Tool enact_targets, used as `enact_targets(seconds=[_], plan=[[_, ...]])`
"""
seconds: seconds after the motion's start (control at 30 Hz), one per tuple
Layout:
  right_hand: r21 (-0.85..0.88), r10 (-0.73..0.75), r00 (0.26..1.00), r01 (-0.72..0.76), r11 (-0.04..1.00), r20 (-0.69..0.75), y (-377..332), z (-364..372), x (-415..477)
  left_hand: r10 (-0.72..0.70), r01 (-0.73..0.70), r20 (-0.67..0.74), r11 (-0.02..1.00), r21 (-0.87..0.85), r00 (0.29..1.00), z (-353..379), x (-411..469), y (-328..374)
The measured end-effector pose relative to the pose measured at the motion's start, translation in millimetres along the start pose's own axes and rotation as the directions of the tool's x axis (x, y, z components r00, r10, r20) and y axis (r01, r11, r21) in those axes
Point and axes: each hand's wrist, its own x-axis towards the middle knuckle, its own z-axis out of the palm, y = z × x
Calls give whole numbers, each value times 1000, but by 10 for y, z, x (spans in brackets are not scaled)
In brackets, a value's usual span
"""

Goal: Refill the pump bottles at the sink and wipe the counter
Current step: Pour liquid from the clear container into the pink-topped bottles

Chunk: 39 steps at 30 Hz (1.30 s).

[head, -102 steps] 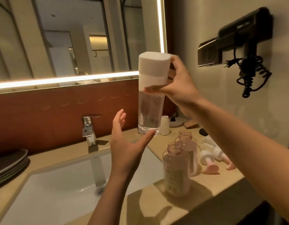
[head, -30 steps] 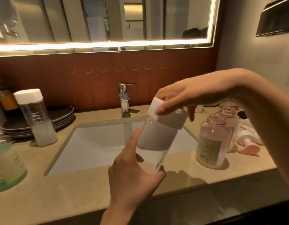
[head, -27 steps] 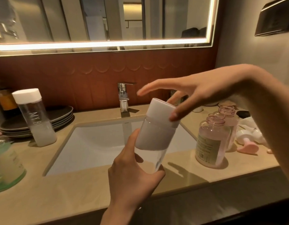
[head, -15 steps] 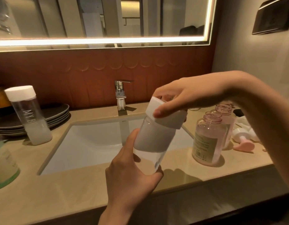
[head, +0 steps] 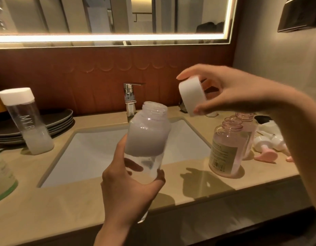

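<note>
Bottle (head: pixel 147 139) sits slightly tilted in my left hand (head: pixel 129 189), fingers curled round its clear base, above the front edge of the sink (head: pixel 93 153). Its threaded neck is open; the upper part looks frosted, the bottom clear. My right hand (head: pixel 230 93) pinches the white cap (head: pixel 191 96) up beside the neck, apart from it. On the counter (head: pixel 65 210) to the right stand two uncapped pink bottles (head: pixel 226 151), the nearer with a barcode label too small to read. At left, a capped bottle (head: pixel 27 121) reads "MY B".

two uncapped bottles (head: pixel 226 151) stand on the counter (head: pixel 65 201) right of the sink (head: pixel 104 150), plates (head: pixel 54 121) left.
</note>
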Motion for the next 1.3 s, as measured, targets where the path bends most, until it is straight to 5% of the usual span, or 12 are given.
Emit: enact_targets(seconds=[0.33,0.53,0.8,0.9,1.03,1.13,1.3], plan=[[-210,220,946,-172,963,236,79,753,-224,-11,11,-26,1000,1,1000,-78,21,7],[-411,285,884,-118,904,371,195,1106,-259,-6,6,-9,1000,3,1000,-19,14,8],[-399,247,912,-104,911,327,382,1497,-491,29,-29,9,999,23,1000,56,52,75],[-380,204,955,-111,918,215,412,1534,-617,50,-52,33,998,42,998,90,74,104],[-282,-3,984,-48,958,-176,514,1618,-818,63,-67,61,996,56,996,147,120,127],[-205,-125,883,34,978,-453,629,1629,-942,72,-76,81,996,48,994,183,165,151],[-40,-126,649,145,989,-750,834,1490,-1072,121,-125,102,992,35,987,264,278,181]])
